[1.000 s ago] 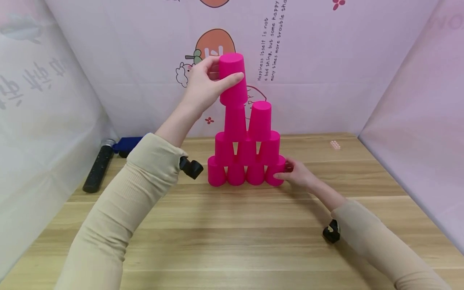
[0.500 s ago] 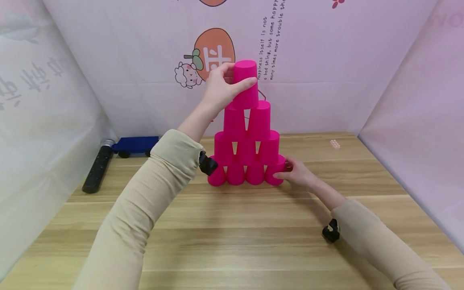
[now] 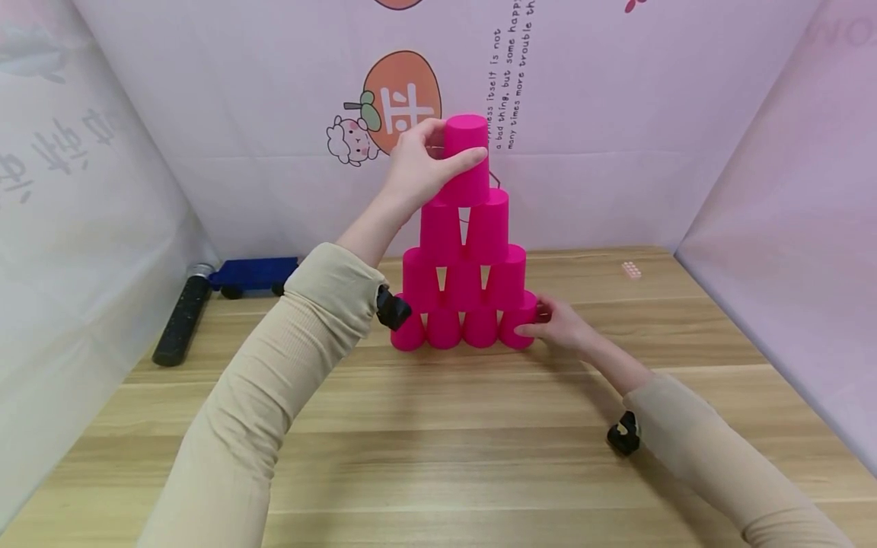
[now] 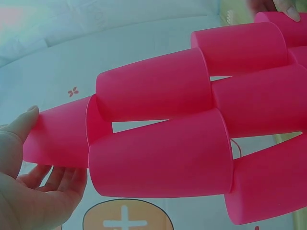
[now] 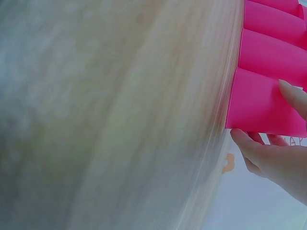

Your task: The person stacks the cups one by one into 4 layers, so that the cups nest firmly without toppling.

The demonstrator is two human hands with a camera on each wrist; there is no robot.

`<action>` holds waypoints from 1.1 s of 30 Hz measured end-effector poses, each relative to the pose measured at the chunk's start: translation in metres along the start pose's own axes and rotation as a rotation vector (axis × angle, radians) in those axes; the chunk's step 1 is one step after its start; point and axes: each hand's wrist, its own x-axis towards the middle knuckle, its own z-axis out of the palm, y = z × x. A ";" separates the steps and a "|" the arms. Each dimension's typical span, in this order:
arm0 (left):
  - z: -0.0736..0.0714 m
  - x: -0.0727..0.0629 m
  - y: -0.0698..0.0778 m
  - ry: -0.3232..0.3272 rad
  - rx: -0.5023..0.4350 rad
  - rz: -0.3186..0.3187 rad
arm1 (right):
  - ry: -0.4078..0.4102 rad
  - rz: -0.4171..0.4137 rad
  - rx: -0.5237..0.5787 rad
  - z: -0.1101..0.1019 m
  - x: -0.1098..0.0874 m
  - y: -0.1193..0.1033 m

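Observation:
Upside-down pink cups stand stacked as a pyramid: a row of several at the bottom, then three, then two cups [image 3: 488, 228]. My left hand [image 3: 414, 169] holds the single top cup [image 3: 469, 183], thumb in front and fingers behind. In the left wrist view this top cup's [image 4: 60, 134] rim meets the ends of the two cups [image 4: 160, 158] below, bridging them. At the bottom right, my right hand [image 3: 563, 327] grips the end cup [image 3: 515, 323]; the right wrist view shows my thumb on one side of that cup [image 5: 261, 103] and fingers along another.
A black cylindrical handle [image 3: 181, 320] and a blue wheeled toy trailer [image 3: 255, 274] lie at the table's back left. A small pink studded block [image 3: 631, 270] sits at the back right. A printed white curtain [image 3: 582, 175] hangs close behind the pyramid.
My left hand has carried the top cup rightward and slightly down, from over the left cup to between the two upper cups. The right hand has stayed at the bottom end cup.

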 end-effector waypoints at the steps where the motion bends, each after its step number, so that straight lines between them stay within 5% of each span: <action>1: 0.000 0.000 0.000 -0.001 0.001 0.001 | 0.001 -0.002 0.001 0.000 0.000 0.000; 7: 0.001 -0.001 -0.002 -0.008 -0.012 -0.007 | -0.001 -0.004 -0.001 0.000 0.000 0.001; 17: -0.015 -0.009 -0.013 0.007 -0.163 -0.053 | 0.006 0.021 -0.018 0.002 0.000 0.001; 20: -0.023 -0.016 -0.018 0.024 -0.274 -0.039 | 0.009 0.021 -0.019 0.003 0.000 0.001; 24: -0.035 -0.027 -0.029 0.045 -0.401 -0.013 | 0.012 0.011 -0.024 0.002 0.000 0.001; 33: -0.057 -0.061 -0.073 0.089 -0.361 -0.091 | 0.010 0.015 -0.034 0.002 0.000 0.000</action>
